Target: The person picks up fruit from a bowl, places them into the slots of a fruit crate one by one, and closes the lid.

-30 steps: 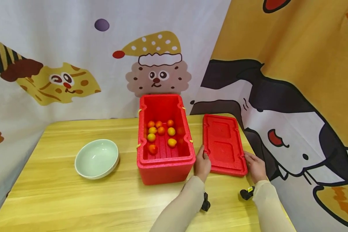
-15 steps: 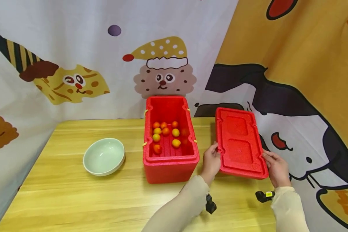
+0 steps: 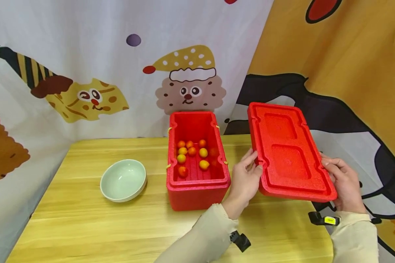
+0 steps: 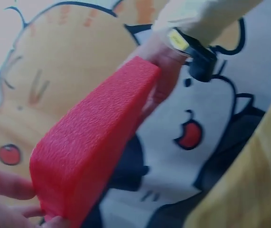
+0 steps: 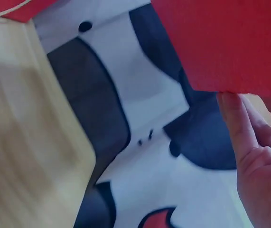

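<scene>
A red foam lid (image 3: 288, 157) with two recessed panels is held in the air at the right, tilted with its far end higher. My left hand (image 3: 245, 180) grips its left edge, and my right hand (image 3: 343, 182) grips the right edge near the front corner. In the left wrist view the lid's side (image 4: 92, 123) spans between both hands. The right wrist view shows the fingers (image 5: 242, 123) at the lid's edge. Left of the lid stands the matching red foam box (image 3: 199, 195), uncovered, with several small orange and yellow tomato-like fruits (image 3: 203, 165) on its floor.
A pale green bowl (image 3: 123, 180) stands on the wooden table (image 3: 118, 230) left of the box. Behind hangs a printed cartoon curtain (image 3: 95, 44), which continues along the right side. The table's right edge lies below the lid and right hand.
Both hands have raised the lid off the table and brought it up and toward the camera, tilting it. The box, fruits and bowl shift only with the head view.
</scene>
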The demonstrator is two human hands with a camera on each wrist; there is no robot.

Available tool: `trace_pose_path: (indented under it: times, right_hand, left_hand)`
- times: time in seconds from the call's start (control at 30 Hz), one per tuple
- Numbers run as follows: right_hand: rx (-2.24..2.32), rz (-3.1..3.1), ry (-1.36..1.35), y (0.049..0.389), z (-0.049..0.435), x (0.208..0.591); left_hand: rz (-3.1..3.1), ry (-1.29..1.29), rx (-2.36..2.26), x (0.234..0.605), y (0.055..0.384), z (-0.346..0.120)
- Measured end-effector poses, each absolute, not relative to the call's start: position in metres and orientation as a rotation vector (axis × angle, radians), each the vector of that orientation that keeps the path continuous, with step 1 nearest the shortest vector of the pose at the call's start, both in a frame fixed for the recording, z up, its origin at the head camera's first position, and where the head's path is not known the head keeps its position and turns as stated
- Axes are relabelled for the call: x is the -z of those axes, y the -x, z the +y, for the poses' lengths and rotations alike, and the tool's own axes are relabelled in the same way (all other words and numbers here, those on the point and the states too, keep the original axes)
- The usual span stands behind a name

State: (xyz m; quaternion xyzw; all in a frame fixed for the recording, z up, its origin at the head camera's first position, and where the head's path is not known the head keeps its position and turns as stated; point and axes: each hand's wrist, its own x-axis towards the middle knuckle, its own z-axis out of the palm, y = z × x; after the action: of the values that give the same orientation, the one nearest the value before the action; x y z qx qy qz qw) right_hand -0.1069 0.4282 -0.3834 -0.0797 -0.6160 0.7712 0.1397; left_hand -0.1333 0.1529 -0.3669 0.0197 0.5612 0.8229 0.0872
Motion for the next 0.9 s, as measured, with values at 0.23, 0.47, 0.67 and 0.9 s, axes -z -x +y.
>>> trace_pose_path:
  times: [0.23, 0.47, 0.67, 0.9]
  right_hand:
    - [-2.26, -1.835, 0.008, 0.121, 0.405, 0.362]
    - [-2.337, -1.936, -0.087, 0.135, 0.367, 0.361]
    - [-2.229, -1.969, -0.174, 0.157, 0.318, 0.362]
    - [-2.116, -1.969, -0.153, 0.188, 0.254, 0.36]
  left_hand:
    - [1.735, -0.103, -2.445, 0.346, 0.137, 0.116]
    - [1.822, -0.089, -2.4, 0.342, 0.144, 0.068]
    - [1.894, -0.018, -2.424, 0.336, 0.153, 0.025]
    - [2.048, 0.115, -2.374, 0.34, 0.174, -0.027]
